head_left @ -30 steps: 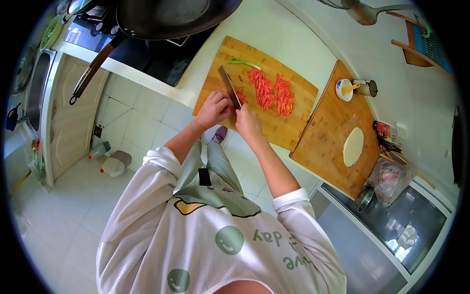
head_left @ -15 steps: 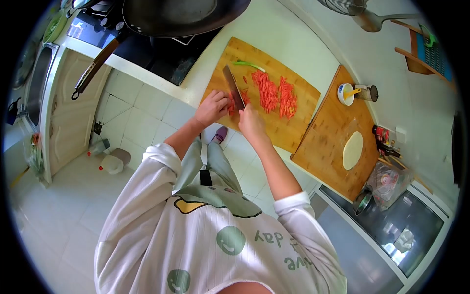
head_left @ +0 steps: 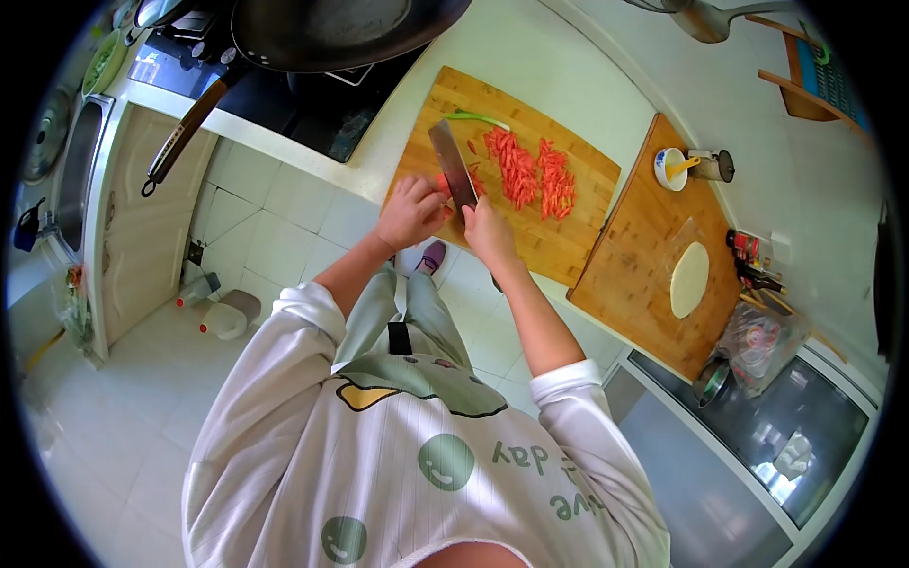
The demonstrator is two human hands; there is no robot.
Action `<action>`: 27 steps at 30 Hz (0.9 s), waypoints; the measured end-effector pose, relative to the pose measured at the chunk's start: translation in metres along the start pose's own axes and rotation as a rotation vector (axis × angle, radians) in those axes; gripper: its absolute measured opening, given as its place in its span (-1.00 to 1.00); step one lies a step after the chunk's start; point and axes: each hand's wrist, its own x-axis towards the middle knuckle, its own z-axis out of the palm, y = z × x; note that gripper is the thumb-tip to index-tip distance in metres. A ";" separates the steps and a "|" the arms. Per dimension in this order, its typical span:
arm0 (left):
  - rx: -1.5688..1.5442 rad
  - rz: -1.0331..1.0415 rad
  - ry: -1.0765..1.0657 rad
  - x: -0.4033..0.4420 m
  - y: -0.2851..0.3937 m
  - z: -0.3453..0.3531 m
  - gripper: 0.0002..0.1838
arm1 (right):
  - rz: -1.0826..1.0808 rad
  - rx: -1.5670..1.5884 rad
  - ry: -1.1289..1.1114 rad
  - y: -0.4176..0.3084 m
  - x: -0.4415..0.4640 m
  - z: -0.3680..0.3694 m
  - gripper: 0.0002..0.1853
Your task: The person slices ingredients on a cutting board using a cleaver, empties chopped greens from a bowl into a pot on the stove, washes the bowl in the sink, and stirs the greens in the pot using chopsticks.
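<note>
On a bamboo cutting board lie two piles of shredded red food, one in the middle and one to its right. A green stalk rests near the board's far edge. My right hand is wrapped round the handle of a cleaver, whose blade slants up and left across the board. Left of the blade, the curled fingers of my left hand press on red pieces, partly hidden under them.
A black frying pan sits on the stove at upper left, its handle jutting toward me. On a second wooden board are flat pale dough and a small bowl with a yellow spoon.
The cleaver's blade has shifted slightly and shows more of its flat side than one second ago. More red shows beside my left fingers. The whole view has moved a little.
</note>
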 end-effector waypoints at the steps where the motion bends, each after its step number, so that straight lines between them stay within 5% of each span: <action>1: 0.026 0.033 0.014 -0.003 0.008 0.000 -0.84 | -0.018 0.013 0.011 0.002 0.001 0.000 -0.71; 9: 0.322 -0.077 -0.072 -0.019 0.026 0.017 -0.88 | 0.063 -0.012 -0.061 0.030 0.001 -0.023 -0.69; 11: 0.221 -0.435 -0.133 -0.012 0.040 0.028 -0.94 | 0.101 -0.069 0.005 0.044 0.001 -0.027 -0.71; 15: 0.258 -0.459 -0.012 0.011 0.047 0.067 -0.88 | 0.023 -0.118 0.045 0.052 -0.009 -0.037 -0.75; 18: 0.261 -0.705 -0.092 0.032 0.051 0.075 -0.86 | 0.031 -0.106 0.023 0.052 -0.016 -0.036 -0.76; 20: 0.119 -0.801 0.103 0.038 0.054 0.075 -0.84 | 0.002 -0.120 0.047 0.055 -0.017 -0.033 -0.76; 27: 0.047 -0.907 0.091 0.043 0.063 0.081 -0.85 | -0.013 -0.046 0.067 0.042 -0.018 -0.036 -0.77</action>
